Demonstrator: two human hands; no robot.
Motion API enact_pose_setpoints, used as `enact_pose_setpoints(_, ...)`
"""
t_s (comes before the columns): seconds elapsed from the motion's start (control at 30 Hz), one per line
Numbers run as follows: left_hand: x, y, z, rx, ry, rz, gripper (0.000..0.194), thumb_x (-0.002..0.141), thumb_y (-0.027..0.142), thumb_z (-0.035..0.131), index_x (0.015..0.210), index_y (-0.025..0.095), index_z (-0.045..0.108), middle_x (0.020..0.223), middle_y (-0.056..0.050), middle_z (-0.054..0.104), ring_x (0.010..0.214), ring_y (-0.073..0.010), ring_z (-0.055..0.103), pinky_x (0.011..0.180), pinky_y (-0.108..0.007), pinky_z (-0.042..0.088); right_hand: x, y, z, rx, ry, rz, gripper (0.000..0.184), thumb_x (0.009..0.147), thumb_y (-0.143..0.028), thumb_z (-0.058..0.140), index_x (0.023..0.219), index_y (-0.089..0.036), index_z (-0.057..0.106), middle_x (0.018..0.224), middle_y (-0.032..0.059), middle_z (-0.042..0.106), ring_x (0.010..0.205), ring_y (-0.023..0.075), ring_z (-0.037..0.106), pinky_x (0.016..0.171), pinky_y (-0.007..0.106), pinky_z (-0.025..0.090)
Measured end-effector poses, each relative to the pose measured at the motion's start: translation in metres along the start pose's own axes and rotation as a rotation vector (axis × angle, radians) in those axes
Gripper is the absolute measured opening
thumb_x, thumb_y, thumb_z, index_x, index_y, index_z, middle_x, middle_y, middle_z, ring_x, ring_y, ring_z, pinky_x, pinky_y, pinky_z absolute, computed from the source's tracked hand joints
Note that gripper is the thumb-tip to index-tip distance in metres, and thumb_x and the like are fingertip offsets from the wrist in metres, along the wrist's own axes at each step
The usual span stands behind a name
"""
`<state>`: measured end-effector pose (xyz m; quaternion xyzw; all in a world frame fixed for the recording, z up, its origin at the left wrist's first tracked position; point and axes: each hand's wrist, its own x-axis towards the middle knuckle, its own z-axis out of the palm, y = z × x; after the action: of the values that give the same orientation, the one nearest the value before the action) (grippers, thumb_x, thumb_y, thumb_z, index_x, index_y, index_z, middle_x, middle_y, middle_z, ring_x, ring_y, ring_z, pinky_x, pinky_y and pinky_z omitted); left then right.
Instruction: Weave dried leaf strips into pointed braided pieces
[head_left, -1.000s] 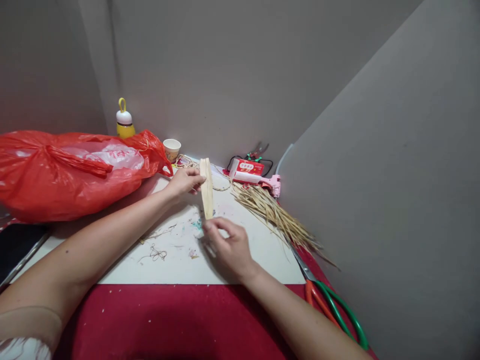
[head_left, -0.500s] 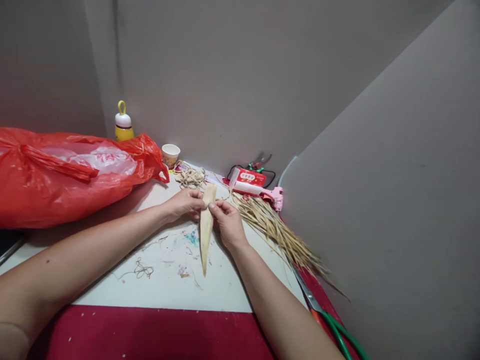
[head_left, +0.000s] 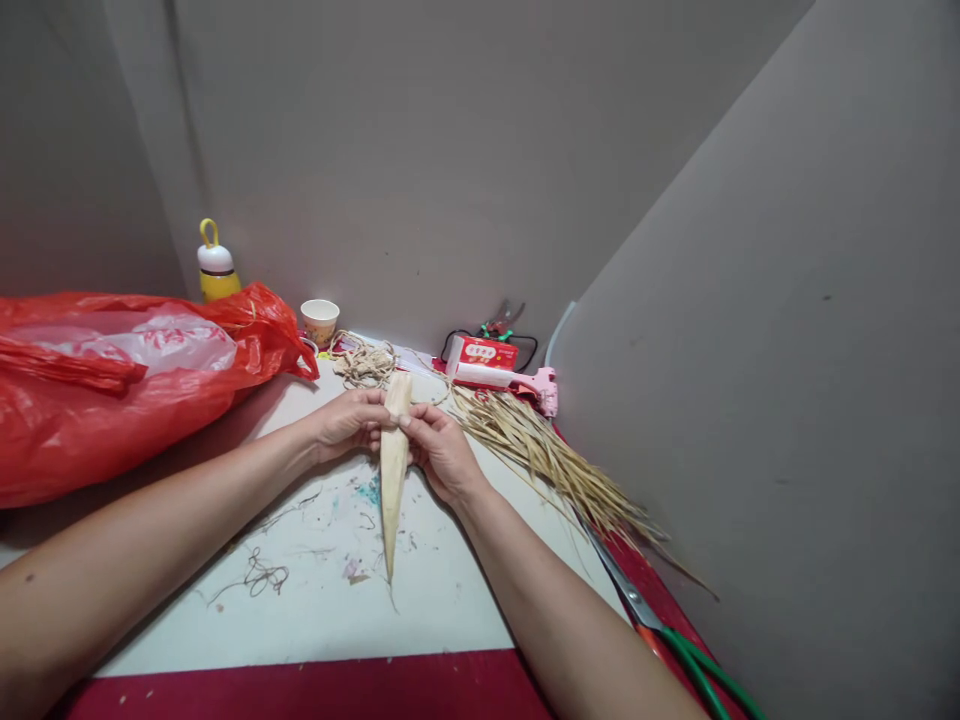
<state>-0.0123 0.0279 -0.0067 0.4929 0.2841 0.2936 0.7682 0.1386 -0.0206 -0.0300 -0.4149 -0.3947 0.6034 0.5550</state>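
Observation:
A pale, dry husk leaf (head_left: pixel 393 490), broad at the top and tapering to a thin point toward me, is held upright over the white board (head_left: pixel 300 625). My left hand (head_left: pixel 349 425) pinches its left edge near the broad end. From the other side my right hand (head_left: pixel 441 450) pinches the right edge at about the same height, the two thumbs nearly meeting on the front of the leaf. Fingers behind the leaf are partly hidden. Just beyond the hands lies a coil of pale twisted cord (head_left: pixel 364 362).
A bundle of dry straw (head_left: pixel 555 460) lies on the right, above large scissors (head_left: pixel 637 605). A tissue pack (head_left: pixel 484 360) and a pink tool (head_left: pixel 544 390) sit behind. Left are a red plastic bag (head_left: pixel 150 420), a paper cup (head_left: pixel 320 322) and a yellow bottle (head_left: pixel 217 280). Thread scraps (head_left: pixel 262 575) lie on the board.
My right hand has moved from the leaf's lower end up to its broad end, beside my left hand. The leaf now points down toward me. The view has shifted slightly.

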Motion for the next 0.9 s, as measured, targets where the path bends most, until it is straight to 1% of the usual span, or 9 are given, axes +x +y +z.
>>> enact_pose_setpoints(0.07, 0.000, 0.000, 0.001, -0.008, 0.057, 0.011, 0.025, 0.062, 0.017, 0.074, 0.080, 0.014, 0.056, 0.055, 0.005, 0.050, 0.045, -0.0051, 0.044, 0.048, -0.018, 0.040, 0.002, 0.001, -0.002, -0.011, 0.034, -0.034, 0.038, 0.060, -0.039, 0.081, 0.077, -0.020, 0.053, 0.060, -0.0048, 0.063, 0.047, 0.0117, 0.058, 0.041, 0.021, 0.042)
enact_pose_setpoints(0.17, -0.001, -0.001, 0.005, 0.053, 0.294, 0.146, 0.024, 0.064, 0.018, 0.073, 0.076, 0.017, 0.052, 0.053, 0.005, 0.052, 0.045, -0.0076, 0.049, 0.049, -0.021, 0.044, 0.005, 0.005, -0.005, -0.121, 0.185, -0.156, 0.032, 0.065, -0.037, 0.076, 0.074, -0.021, 0.050, 0.053, -0.0092, 0.054, 0.038, 0.0080, 0.046, 0.036, 0.020, 0.036)
enact_pose_setpoints(0.23, -0.002, -0.003, 0.008, 0.118, 0.369, 0.213, 0.022, 0.068, 0.020, 0.072, 0.073, 0.017, 0.051, 0.052, 0.003, 0.055, 0.046, -0.0092, 0.053, 0.049, -0.021, 0.046, 0.005, 0.008, -0.005, -0.250, 0.287, -0.253, 0.027, 0.068, -0.034, 0.072, 0.072, -0.022, 0.048, 0.051, -0.0109, 0.048, 0.035, 0.0068, 0.039, 0.034, 0.020, 0.032)
enact_pose_setpoints(0.3, -0.003, -0.006, 0.011, 0.147, 0.298, 0.199, 0.020, 0.072, 0.024, 0.072, 0.073, 0.015, 0.054, 0.055, 0.001, 0.058, 0.049, -0.0097, 0.056, 0.050, -0.021, 0.047, 0.002, 0.008, -0.003, -0.368, 0.313, -0.316, 0.024, 0.070, -0.032, 0.069, 0.071, -0.021, 0.048, 0.052, -0.0103, 0.047, 0.038, 0.0066, 0.039, 0.036, 0.019, 0.032)
enact_pose_setpoints(0.37, -0.004, -0.010, 0.012, 0.145, 0.200, 0.176, 0.022, 0.074, 0.029, 0.072, 0.074, 0.014, 0.056, 0.058, 0.000, 0.059, 0.050, -0.0090, 0.056, 0.051, -0.021, 0.047, -0.002, 0.007, 0.001, -0.427, 0.266, -0.321, 0.022, 0.071, -0.034, 0.068, 0.072, -0.021, 0.051, 0.053, -0.0088, 0.049, 0.042, 0.0071, 0.042, 0.039, 0.019, 0.035)
enact_pose_setpoints(0.43, -0.004, -0.014, 0.012, 0.133, 0.153, 0.191, 0.025, 0.074, 0.033, 0.073, 0.076, 0.014, 0.056, 0.059, 0.001, 0.058, 0.049, -0.0079, 0.055, 0.050, -0.020, 0.046, -0.006, 0.006, 0.004, -0.431, 0.196, -0.294, 0.022, 0.075, -0.038, 0.066, 0.074, -0.020, 0.053, 0.054, -0.0069, 0.053, 0.044, 0.0083, 0.046, 0.041, 0.020, 0.038)
enact_pose_setpoints(0.6, 0.000, -0.017, 0.006, 0.131, 0.165, 0.191, 0.016, 0.076, 0.024, 0.071, 0.077, 0.014, 0.058, 0.063, 0.000, 0.061, 0.053, -0.0095, 0.059, 0.054, -0.022, 0.049, -0.005, 0.006, 0.003, -0.366, 0.179, -0.264, 0.023, 0.073, -0.038, 0.068, 0.077, -0.020, 0.055, 0.058, -0.0058, 0.058, 0.045, 0.0089, 0.049, 0.042, 0.021, 0.043)
enact_pose_setpoints(0.77, 0.003, -0.017, 0.007, 0.129, 0.211, 0.191, 0.011, 0.077, 0.015, 0.066, 0.069, 0.013, 0.058, 0.055, 0.001, 0.057, 0.045, -0.0068, 0.052, 0.049, -0.018, 0.043, -0.003, 0.008, 0.003, -0.340, 0.199, -0.241, 0.026, 0.067, -0.033, 0.073, 0.078, -0.020, 0.053, 0.060, -0.0066, 0.058, 0.046, 0.0094, 0.053, 0.041, 0.021, 0.047)
enact_pose_setpoints(0.9, 0.002, -0.015, 0.010, 0.147, 0.224, 0.214, 0.010, 0.077, 0.014, 0.063, 0.069, 0.014, 0.058, 0.054, 0.001, 0.059, 0.045, -0.0082, 0.054, 0.048, -0.019, 0.042, -0.003, 0.006, 0.005, -0.243, 0.195, -0.187, 0.026, 0.067, -0.034, 0.072, 0.080, -0.020, 0.055, 0.060, -0.0048, 0.062, 0.049, 0.0111, 0.058, 0.042, 0.022, 0.050)
